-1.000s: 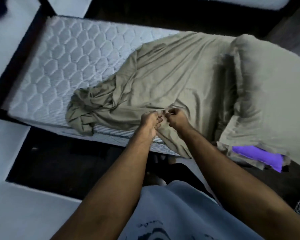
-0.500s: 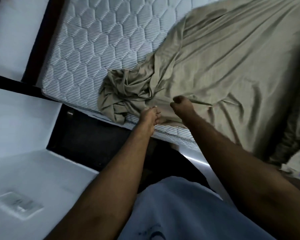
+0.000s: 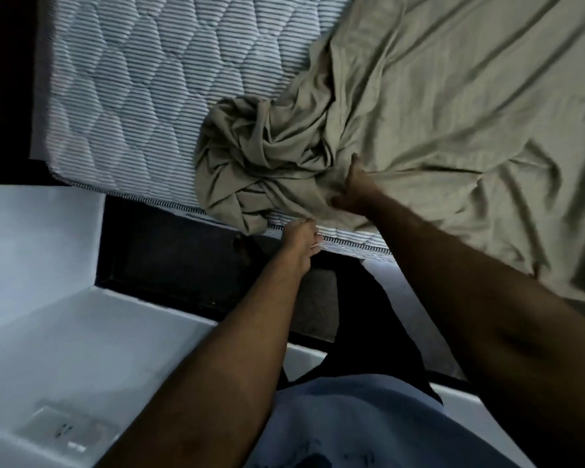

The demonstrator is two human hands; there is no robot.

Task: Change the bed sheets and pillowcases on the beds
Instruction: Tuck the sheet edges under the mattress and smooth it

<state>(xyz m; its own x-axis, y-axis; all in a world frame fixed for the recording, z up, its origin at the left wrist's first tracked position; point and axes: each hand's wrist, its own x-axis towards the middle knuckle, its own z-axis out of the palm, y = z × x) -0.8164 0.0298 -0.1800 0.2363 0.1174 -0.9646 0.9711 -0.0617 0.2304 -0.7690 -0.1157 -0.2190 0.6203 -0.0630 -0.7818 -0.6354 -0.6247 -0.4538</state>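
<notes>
An olive-green sheet point(image 3: 453, 106) covers the right part of a quilted white mattress point(image 3: 132, 89), with a bunched wad of it point(image 3: 260, 163) near the mattress's front edge. My right hand point(image 3: 353, 190) grips a fold of the sheet just right of the wad. At the mattress's front edge, my left hand point(image 3: 301, 236) has its fingers curled on the sheet's hem. The left half of the mattress is bare.
A dark bed frame point(image 3: 11, 79) borders the mattress on the left and front. A dark gap of floor point(image 3: 183, 265) lies between the bed and a white surface point(image 3: 65, 349) at lower left, on which lies a small clear object point(image 3: 61, 430).
The view has shifted left and closer; the pillow has left the frame. My right hand moved forward onto the sheet beside the wad and grips it. My left hand stays at the mattress edge.
</notes>
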